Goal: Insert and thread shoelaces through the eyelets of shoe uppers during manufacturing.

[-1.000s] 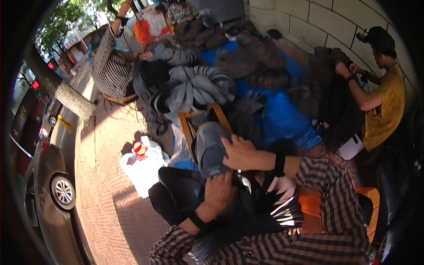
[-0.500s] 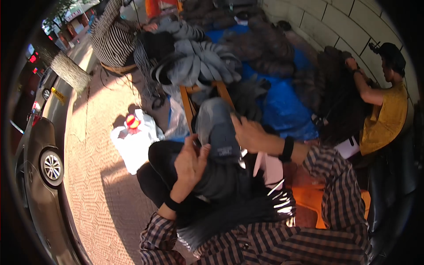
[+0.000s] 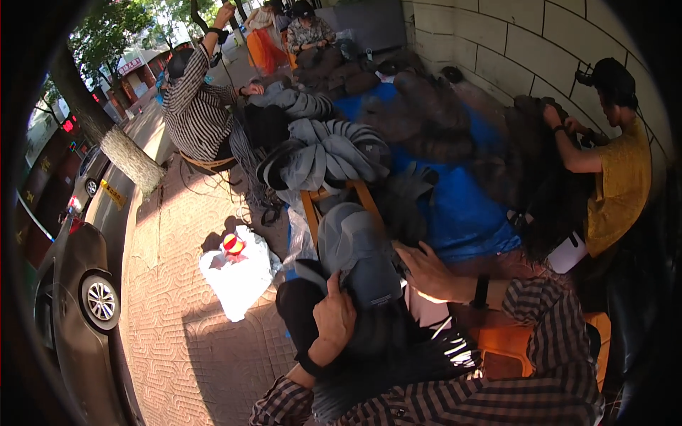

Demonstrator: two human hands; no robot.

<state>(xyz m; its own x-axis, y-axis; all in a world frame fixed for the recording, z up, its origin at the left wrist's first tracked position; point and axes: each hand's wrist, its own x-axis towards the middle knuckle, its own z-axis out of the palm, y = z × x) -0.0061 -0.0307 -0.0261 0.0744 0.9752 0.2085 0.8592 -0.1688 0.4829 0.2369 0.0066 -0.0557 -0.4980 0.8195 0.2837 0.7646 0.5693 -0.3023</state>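
A grey cap-like piece (image 3: 366, 259) with a stiff, brim-shaped flap and a small pale label lies over my knees. Beside its left edge is my left hand (image 3: 334, 319), index finger stretched toward it and the other fingers curled. My right hand (image 3: 430, 273) is at its right side with fingers spread; whether they touch the fabric I cannot tell. A thick bundle of dark cords (image 3: 405, 369) with shiny pale ends lies across my lap. Just beyond stands a wooden frame (image 3: 369, 206), with a heap of nested grey cap-like pieces (image 3: 334, 149) behind it.
A white plastic bag (image 3: 238, 284) with a red and yellow round thing (image 3: 233, 245) lies on the paving at left. Blue sheeting (image 3: 462, 213) bears dark heaps. A person in yellow (image 3: 625, 184) works at right, one in stripes (image 3: 199, 113) at far left. A car (image 3: 78, 305) stands leftmost.
The view has tilted up, so the scene sits lower. My left hand's index finger now points forward, and my right hand has spread its fingers beside the grey piece.
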